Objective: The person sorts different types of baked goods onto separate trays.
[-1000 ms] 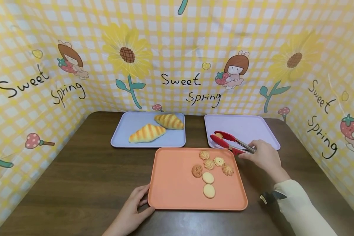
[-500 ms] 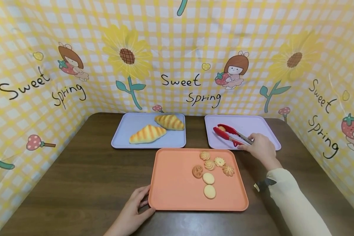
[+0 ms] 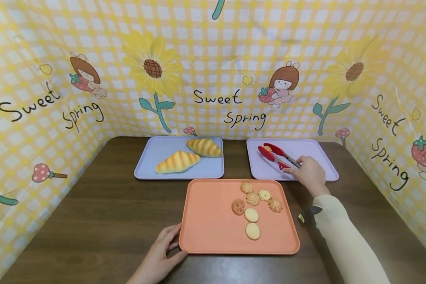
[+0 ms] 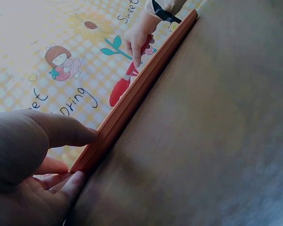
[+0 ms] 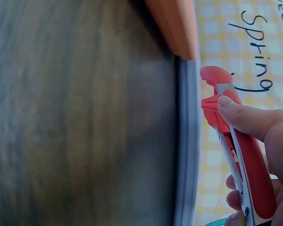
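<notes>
My right hand (image 3: 311, 173) grips red-and-metal tongs (image 3: 277, 150) over the lavender tray (image 3: 307, 149) at the back right. Between the red tips sits a small round cookie (image 3: 268, 148). In the right wrist view, the thumb lies along the tongs' red handle (image 5: 254, 174) with fingers curled beneath. My left hand (image 3: 161, 252) holds the near left corner of the orange tray (image 3: 209, 217), thumb at its front edge and fingers at its side. On this tray's right half lie several cookies: swirled ones (image 3: 253, 198), a pretzel-shaped one (image 3: 238, 206) and two plain ovals (image 3: 253, 231).
At the back left, a blue tray (image 3: 150, 157) bears two croissant-shaped breads (image 3: 178, 161). The brown wooden table (image 3: 92, 221) ends at a yellow checked cloth (image 3: 213, 51) behind and on both sides. The orange tray's far edge lies close to both back trays.
My right hand has moved away from me, carrying the tongs and cookie farther over the lavender tray. The left hand has stayed at the orange tray's corner.
</notes>
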A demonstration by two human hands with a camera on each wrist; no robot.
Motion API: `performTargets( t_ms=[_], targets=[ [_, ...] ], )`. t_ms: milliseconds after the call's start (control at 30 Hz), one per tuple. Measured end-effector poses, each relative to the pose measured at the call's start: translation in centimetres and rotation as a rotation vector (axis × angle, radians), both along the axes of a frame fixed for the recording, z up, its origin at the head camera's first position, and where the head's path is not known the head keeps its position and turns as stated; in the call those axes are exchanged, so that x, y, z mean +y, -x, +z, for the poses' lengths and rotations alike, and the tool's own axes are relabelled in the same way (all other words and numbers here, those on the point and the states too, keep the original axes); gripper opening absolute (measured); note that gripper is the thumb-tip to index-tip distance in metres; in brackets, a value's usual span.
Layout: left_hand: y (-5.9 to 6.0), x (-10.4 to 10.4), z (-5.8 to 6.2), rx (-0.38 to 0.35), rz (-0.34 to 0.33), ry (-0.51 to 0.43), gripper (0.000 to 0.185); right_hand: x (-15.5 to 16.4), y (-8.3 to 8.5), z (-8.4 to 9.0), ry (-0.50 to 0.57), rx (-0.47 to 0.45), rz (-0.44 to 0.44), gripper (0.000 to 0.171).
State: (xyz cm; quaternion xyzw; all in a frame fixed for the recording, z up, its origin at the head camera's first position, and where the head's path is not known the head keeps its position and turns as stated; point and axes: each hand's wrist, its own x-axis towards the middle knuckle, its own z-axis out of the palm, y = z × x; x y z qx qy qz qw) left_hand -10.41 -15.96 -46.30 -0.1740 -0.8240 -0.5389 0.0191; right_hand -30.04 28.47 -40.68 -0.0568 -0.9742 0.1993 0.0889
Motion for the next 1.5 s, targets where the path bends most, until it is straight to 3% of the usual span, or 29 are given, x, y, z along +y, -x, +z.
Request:
performTargets(
  t_ms=[200,433,633,900,1033,1167,1500],
  targets=[
    [-0.1,0.0,-0.2,0.039,-0.022,-0.016,0.064,-0.1,0.3,-0.4,0.001,-0.019,-0.016,0.065],
    [-0.1,0.0,0.0,-0.009,0.003,-0.002,0.065,-0.2,0.2,-0.4,0.011,-0.035,-0.029,0.070],
    [-0.1,0.1,-0.3,0.049,-0.002,-0.014,0.064,0.0,-0.4,-0.7,0.002,-0.001,-0.012,0.077],
    [-0.1,0.0,-0.1,0.046,-0.009,-0.021,0.064,-0.4,-2.7,-0.2,-0.026,0.155,0.091,0.086],
    [0.0,-0.1,0.3,-0.026,-0.019,-0.010,0.066,-0.7,-4.0,0.3,-0.058,0.188,0.153,0.090],
    [0.0,-0.2,0.5,-0.072,-0.024,-0.004,0.068,-1.2,-5.4,0.8,-0.063,0.218,0.211,0.083],
    [-0.1,-0.1,0.4,-0.071,-0.016,-0.014,0.067,-2.5,-9.5,1.1,-0.032,0.257,0.308,0.076]
  ],
)
